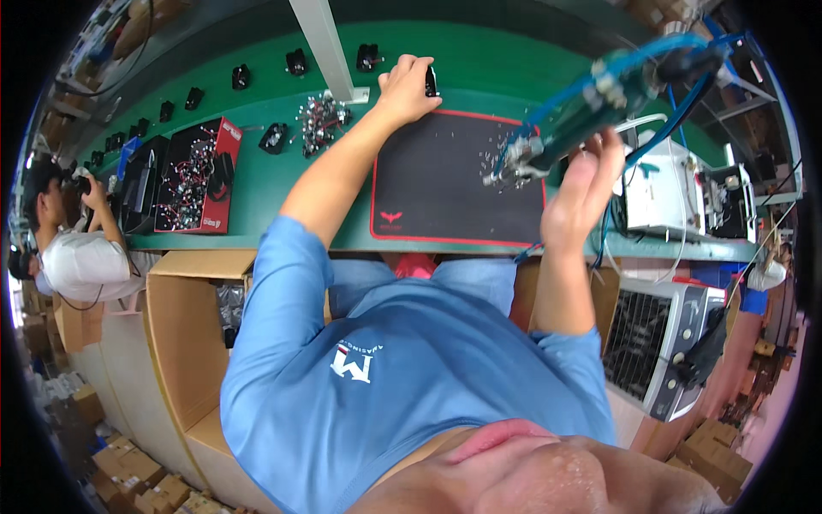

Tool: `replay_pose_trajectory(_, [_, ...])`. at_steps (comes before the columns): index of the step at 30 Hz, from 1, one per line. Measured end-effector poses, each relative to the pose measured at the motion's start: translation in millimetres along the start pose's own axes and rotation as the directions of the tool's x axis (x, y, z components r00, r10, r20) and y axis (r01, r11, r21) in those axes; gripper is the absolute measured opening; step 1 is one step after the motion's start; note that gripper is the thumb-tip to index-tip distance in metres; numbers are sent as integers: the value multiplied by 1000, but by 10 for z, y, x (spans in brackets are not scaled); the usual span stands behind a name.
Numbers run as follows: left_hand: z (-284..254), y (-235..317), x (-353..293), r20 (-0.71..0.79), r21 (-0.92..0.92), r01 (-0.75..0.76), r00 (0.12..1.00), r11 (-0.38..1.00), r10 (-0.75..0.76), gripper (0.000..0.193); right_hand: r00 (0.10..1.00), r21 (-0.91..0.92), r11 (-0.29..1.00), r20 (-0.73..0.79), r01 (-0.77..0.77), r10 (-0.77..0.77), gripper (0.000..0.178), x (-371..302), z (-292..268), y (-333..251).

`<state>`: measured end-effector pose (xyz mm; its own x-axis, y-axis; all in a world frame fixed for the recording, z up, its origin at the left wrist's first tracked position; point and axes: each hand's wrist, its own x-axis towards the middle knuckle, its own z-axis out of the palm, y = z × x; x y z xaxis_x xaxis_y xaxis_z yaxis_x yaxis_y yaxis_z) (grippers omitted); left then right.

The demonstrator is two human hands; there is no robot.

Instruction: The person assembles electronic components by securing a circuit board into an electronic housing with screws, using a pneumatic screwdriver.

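My left hand (406,91) reaches to the far edge of a black mat (445,180) with a red border. Its fingers are closed on a small black part (431,83), mostly covered by the hand. On the right, my right hand (584,184) wraps round a dark green power screwdriver (582,116) with blue air hoses, tilted over the mat. The tool's metal nose (514,164) points down to the left. Small screws (490,158) lie scattered on the mat near that nose. Left of the mat sits a pile of small wired parts (321,124), with a black part (274,138) beside it.
A red box (221,193) of wired parts stands at the left of the green bench. Several black parts (295,62) line the far strip. A grey post (324,43) rises behind my left arm. White equipment (664,188) stands right. A person (81,248) works far left.
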<state>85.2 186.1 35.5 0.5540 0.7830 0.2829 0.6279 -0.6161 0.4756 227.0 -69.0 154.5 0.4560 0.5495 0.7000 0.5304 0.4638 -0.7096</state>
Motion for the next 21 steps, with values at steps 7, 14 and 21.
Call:
replay_pose_trajectory(7, [390,-223,931,37,112,30,999,993,-34,85,927,-309,947,319,-93,195,23,-1132,-380,88])
replay_pose_trajectory(14, [-9,-261,453,-88,15,-152,984,988,153,81,791,-211,909,447,-360,417,18,-1151,-183,235])
replay_pose_trajectory(21, [-2178,-128,-1578,-218,-57,-285,939,957,267,37,629,-84,994,777,67,24,23,-876,970,642])
